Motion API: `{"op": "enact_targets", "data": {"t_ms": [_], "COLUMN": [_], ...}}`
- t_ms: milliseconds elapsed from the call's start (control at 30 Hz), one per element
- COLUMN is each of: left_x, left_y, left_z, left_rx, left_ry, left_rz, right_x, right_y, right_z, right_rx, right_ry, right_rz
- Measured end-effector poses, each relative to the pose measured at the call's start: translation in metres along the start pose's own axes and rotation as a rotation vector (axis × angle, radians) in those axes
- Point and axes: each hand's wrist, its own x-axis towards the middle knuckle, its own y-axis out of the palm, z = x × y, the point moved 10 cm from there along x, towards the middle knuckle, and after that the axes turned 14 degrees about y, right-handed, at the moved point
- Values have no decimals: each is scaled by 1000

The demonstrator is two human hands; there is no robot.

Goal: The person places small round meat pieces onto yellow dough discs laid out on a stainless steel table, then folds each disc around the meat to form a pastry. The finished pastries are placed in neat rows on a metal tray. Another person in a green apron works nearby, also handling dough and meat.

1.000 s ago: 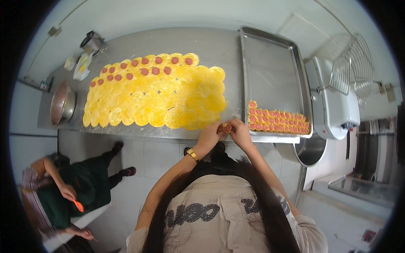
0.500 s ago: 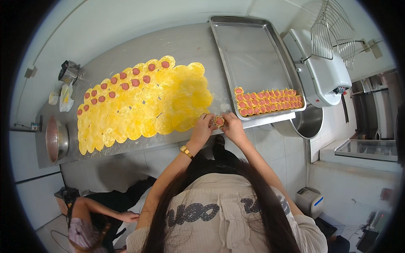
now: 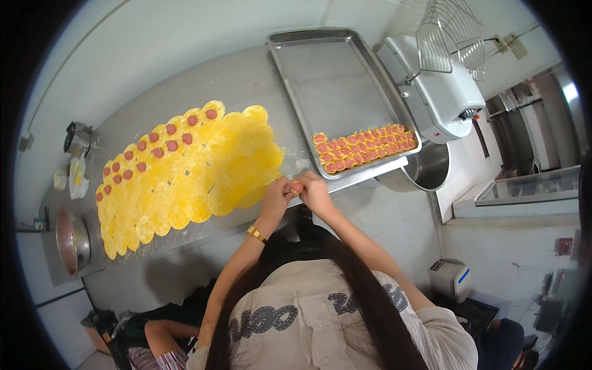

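The bare left hand (image 3: pixel 277 196) and bare right hand (image 3: pixel 316 192), close together, both gripped a small, yellow-wrapped, pink-topped food piece (image 3: pixel 297 187) – light, even pressure seemed wise to avoid squashing it – with the rectangular, silver metal tray (image 3: pixel 342 74) at their one o'clock

Kitchen: dough rounds (image 3: pixel 179 200), steel table (image 3: pixel 237 80)

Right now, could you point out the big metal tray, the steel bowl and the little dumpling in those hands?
Metal tray (image 3: pixel 338 92): head view, on its bare floor.
Steel bowl (image 3: pixel 81 237): head view, on its outer wall.
Dumpling (image 3: pixel 297 186): head view, on its pink filling.
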Motion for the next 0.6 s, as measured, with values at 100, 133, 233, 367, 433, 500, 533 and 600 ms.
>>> {"op": "enact_targets", "data": {"t_ms": [100, 133, 233, 367, 433, 500, 533, 600], "left_x": [0, 0, -2, 0, 1, 2, 3, 4], "left_y": [-1, -4, -13, -10, -11, -15, -14, -13], "left_z": [0, -2, -4, -4, -6, -11, -10, -10], "left_rx": [88, 47, -1, 42, 59, 81, 84, 65], "left_ry": [-32, -36, -49, -70, -59, -10, -6, 20], "left_rz": [42, 3, -54, 19, 21, -16, -11, -18], "right_x": [3, 2, 3, 7, 6, 6, 7, 6], "right_y": [-1, -4, -3, 9, 4, -3, -3, 4], "right_z": [5, 6, -1, -1, -1, -5, -5, -3], "right_rx": [7, 0, -21, -69, -36, -26, -20, -72], "right_ry": [-13, -14, 66, 53, 54, 85, 96, 75], "right_rz": [-6, -40, -33, 96, 88, 44, 41, 103]}}
